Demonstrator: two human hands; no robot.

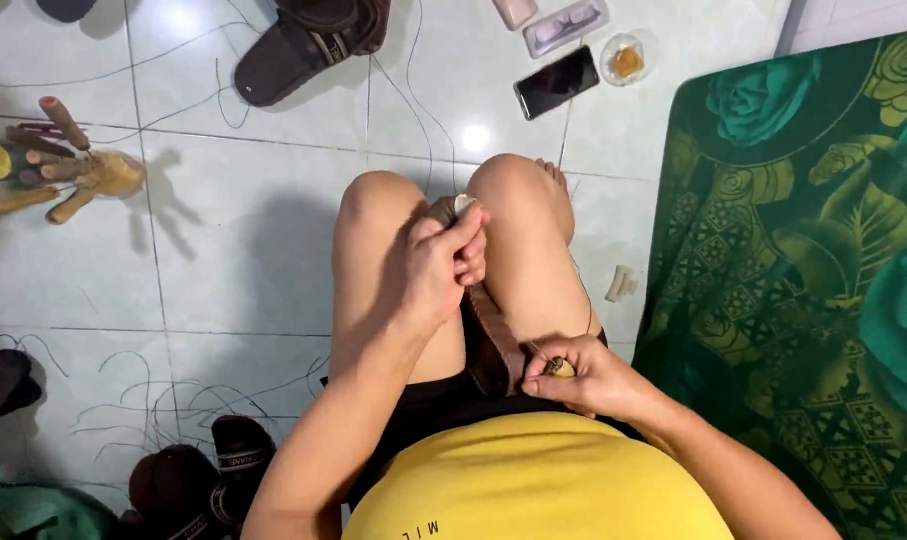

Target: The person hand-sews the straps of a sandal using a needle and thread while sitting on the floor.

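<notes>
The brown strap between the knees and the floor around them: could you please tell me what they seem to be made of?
The brown strap looks like matte leather or thick fabric; its dull surface leaves that open. The floor looks like glazed ceramic tile: glossy, with grout lines and lamp glare.

Pale tiled floor (253,250): phone (556,82), sandal (308,40), wooden sticks (58,165), green floral mat (803,280), loose threads (143,410).

A home floor: pale glossy tiles (253,230), green rose-patterned mat (803,280), brown slippers (313,40), phone (556,82).

Dark phone screen (556,82); clear rectangular package (565,26) beside.
</notes>
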